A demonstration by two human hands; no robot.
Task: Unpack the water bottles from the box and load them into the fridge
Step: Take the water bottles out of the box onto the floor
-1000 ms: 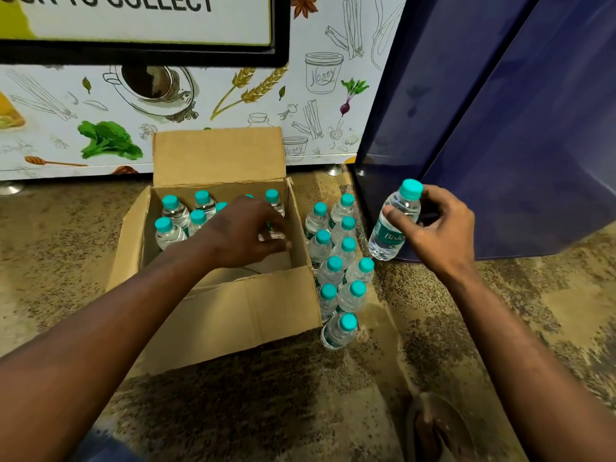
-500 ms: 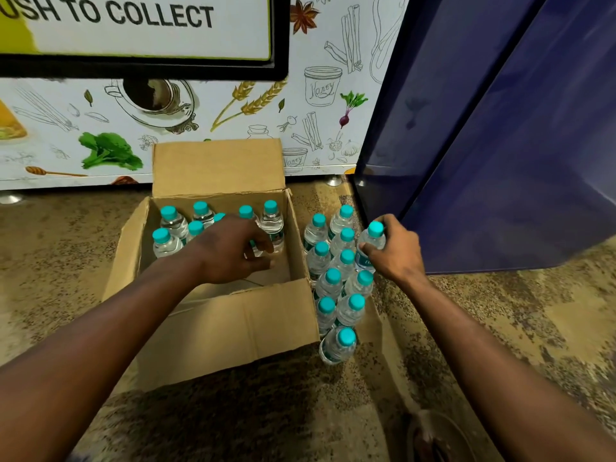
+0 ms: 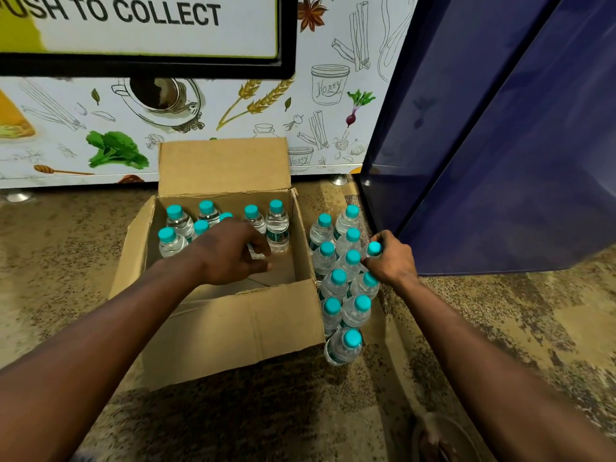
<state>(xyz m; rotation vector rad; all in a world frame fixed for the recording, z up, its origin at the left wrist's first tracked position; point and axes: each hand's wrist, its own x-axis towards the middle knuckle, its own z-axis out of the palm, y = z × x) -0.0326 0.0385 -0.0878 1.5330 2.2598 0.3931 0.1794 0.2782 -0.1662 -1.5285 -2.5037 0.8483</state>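
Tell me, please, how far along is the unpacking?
Done: ten bottles stand on the floor beside the box. In hand: the right hand sets down another bottle there; the left hand grips one in the box. Left: about seven bottles inside, and none loaded into the fridge yet.

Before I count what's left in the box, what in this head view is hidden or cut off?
- Bottles in the cardboard box: the left hand covers the middle ones, so no sure count, and its grip is hidden.
- Bottle under the right hand: only the cap shows.
- Blue fridge: cut off by the top and right edges; no inside visible.
- Sign: first word clipped at the left edge.
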